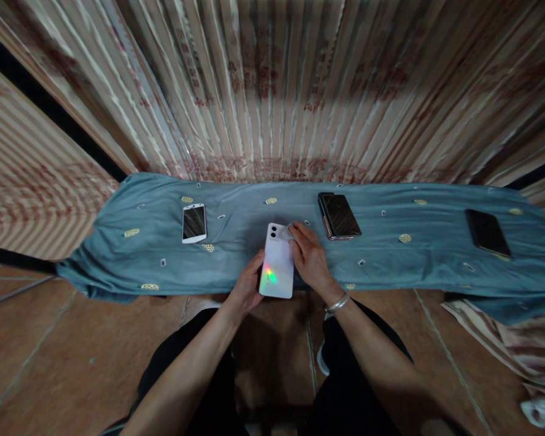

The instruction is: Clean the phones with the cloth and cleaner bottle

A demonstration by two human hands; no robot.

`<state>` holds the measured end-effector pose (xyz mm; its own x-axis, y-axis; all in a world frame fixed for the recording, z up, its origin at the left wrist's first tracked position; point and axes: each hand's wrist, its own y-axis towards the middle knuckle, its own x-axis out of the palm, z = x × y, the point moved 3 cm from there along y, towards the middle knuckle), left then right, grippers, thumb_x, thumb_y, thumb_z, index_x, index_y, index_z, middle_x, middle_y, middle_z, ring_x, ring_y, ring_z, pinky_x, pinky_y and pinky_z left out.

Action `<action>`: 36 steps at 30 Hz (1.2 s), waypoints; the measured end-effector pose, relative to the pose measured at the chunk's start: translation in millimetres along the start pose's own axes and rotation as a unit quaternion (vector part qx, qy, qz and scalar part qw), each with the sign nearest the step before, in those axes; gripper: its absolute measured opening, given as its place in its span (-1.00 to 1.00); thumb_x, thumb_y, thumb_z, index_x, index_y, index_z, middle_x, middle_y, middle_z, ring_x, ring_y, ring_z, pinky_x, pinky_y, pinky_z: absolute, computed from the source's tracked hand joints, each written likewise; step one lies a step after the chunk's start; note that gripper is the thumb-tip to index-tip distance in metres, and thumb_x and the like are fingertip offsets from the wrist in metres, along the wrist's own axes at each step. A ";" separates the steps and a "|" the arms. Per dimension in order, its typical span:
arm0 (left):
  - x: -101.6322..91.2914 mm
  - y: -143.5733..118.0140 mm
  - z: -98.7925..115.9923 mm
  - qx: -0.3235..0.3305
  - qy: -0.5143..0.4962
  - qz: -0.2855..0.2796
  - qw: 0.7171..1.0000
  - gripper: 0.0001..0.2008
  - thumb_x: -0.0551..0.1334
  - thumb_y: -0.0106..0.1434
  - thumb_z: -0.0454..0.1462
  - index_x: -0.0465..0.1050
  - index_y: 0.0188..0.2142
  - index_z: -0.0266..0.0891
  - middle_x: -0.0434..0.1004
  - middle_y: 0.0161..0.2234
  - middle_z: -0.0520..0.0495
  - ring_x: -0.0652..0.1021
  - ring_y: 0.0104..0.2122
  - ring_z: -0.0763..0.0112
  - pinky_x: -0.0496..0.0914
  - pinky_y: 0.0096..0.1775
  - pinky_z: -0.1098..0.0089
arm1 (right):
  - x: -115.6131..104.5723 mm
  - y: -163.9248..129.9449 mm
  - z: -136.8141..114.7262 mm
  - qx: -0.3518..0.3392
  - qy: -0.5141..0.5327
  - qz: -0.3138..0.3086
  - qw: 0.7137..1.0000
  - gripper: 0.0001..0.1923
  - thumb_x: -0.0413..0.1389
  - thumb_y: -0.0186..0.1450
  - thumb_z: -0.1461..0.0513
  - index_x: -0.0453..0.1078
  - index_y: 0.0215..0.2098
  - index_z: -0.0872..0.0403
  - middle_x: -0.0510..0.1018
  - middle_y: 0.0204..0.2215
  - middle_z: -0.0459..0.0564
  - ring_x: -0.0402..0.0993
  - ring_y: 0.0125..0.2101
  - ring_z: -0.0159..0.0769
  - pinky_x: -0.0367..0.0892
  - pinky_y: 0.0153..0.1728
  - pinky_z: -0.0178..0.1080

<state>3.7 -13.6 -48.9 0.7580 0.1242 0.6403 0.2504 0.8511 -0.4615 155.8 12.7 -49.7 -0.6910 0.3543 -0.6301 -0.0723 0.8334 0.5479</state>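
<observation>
A person seated at a low surface draped in a blue-grey patterned cloth (390, 254) works on a white smartphone (278, 266) lying back-up at the near edge of the cloth, its glossy back throwing a small rainbow glint. The left hand (247, 287) closes on the phone's lower left edge at about 7 o'clock, steadying it, while the right hand (309, 257) lies along its right side with fingertips curled down on a small pale wipe or pad (287, 231) pressed near the camera corner at about 1 o'clock; what that pad is made of cannot be told. A metal bangle (337, 304) circles the right wrist. Three more handsets lie on the cloth: a white-framed phone (194, 223) face-up at 10 o'clock from the hands, a dark phone with a carbon-weave back (339, 216) just beyond the right hand at 2 o'clock, and a black phone (487, 232) well apart at 3 o'clock. Judging by the pad's place at the top of the back, the wiping looks to be under way on this one handset, with most of its back still to cover and the three others lying untouched. Pleated curtains (272, 91) hang behind at 12 o'clock.
</observation>
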 end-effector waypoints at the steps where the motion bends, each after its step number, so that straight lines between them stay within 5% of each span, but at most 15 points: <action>1: -0.3 -0.2 -0.7 0.003 0.004 -0.002 1.000 -0.84 0.23 0.27 -0.27 0.53 -0.22 -0.31 0.62 -0.36 -0.04 0.56 -0.43 0.43 0.45 -0.23 0.41 | 0.3 0.0 -0.4 -0.009 -0.002 -0.004 1.000 -0.56 -0.13 0.42 0.22 0.36 0.18 0.18 0.40 0.19 0.22 0.28 0.22 -0.08 0.23 0.25 0.09; 9: -0.5 -4.1 -1.6 0.000 0.003 -0.001 1.000 -0.85 0.23 0.30 -0.26 0.52 -0.28 -0.31 0.58 -0.45 -0.01 0.50 -0.52 0.49 0.39 -0.39 0.47 | 0.5 -1.4 -4.1 -0.041 0.003 -0.050 0.998 -0.50 -0.14 0.34 0.36 0.34 0.20 0.12 0.37 0.22 0.14 0.16 0.28 -0.09 0.16 0.29 0.14; 15: -5.5 -0.3 0.1 0.009 -0.018 0.008 1.000 -0.83 0.22 0.30 -0.26 0.54 -0.23 -0.32 0.60 -0.40 -0.01 0.52 -0.51 0.49 0.40 -0.32 0.45 | 2.6 -6.6 -17.4 -0.042 0.022 -0.083 0.995 -0.48 -0.11 0.31 0.40 0.34 0.20 0.05 0.35 0.23 0.10 0.15 0.29 -0.09 0.16 0.29 0.15; 19: -4.4 -0.7 1.9 -0.026 -0.035 0.023 0.999 -0.70 0.09 0.40 -0.21 0.54 -0.13 -0.34 0.63 -0.39 -0.08 0.56 -0.49 0.42 0.43 -0.24 0.40 | 3.0 -12.7 -33.9 -0.056 0.015 -0.100 0.993 -0.50 -0.12 0.32 0.42 0.37 0.16 0.10 0.36 0.23 0.16 0.17 0.29 -0.08 0.18 0.29 0.12; 24: 0.8 -6.3 6.1 -0.033 -0.062 0.042 0.997 -0.53 -0.06 0.45 -0.12 0.54 -0.27 -0.34 0.60 -0.51 -0.08 0.56 -0.54 0.43 0.45 -0.35 0.44 | 4.7 -27.7 -62.4 -0.101 0.023 -0.128 0.986 -0.52 -0.14 0.37 0.39 0.31 0.22 0.19 0.38 0.21 0.24 0.19 0.29 -0.06 0.25 0.26 0.09; 29: -3.5 -7.1 6.1 -0.014 -0.080 0.043 0.996 -0.52 0.00 0.41 -0.03 0.53 -0.31 -0.34 0.63 -0.41 -0.13 0.62 -0.40 0.40 0.48 -0.26 0.46 | 10.8 -38.7 -81.2 -0.126 0.044 -0.133 0.982 -0.47 -0.11 0.40 0.33 0.13 0.34 0.14 0.31 0.26 0.22 0.15 0.31 -0.09 0.23 0.28 0.08; 36: 5.0 -6.0 -1.7 -0.007 -0.118 0.014 0.993 -0.54 0.00 0.41 -0.05 0.50 0.00 -0.32 0.64 -0.12 -0.22 0.61 -0.10 0.26 0.44 0.01 0.33 | 14.2 -22.1 -67.3 -0.073 0.018 -0.132 0.988 -0.47 -0.09 0.44 0.22 0.10 0.35 0.13 0.24 0.31 0.24 0.10 0.33 -0.09 0.14 0.31 0.09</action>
<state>7.1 -19.0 -44.0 0.6024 0.2653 0.7528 0.2416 0.8383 -0.4888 99.2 -29.2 -33.7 -0.6591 0.1154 -0.7431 -0.3540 0.8243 0.4419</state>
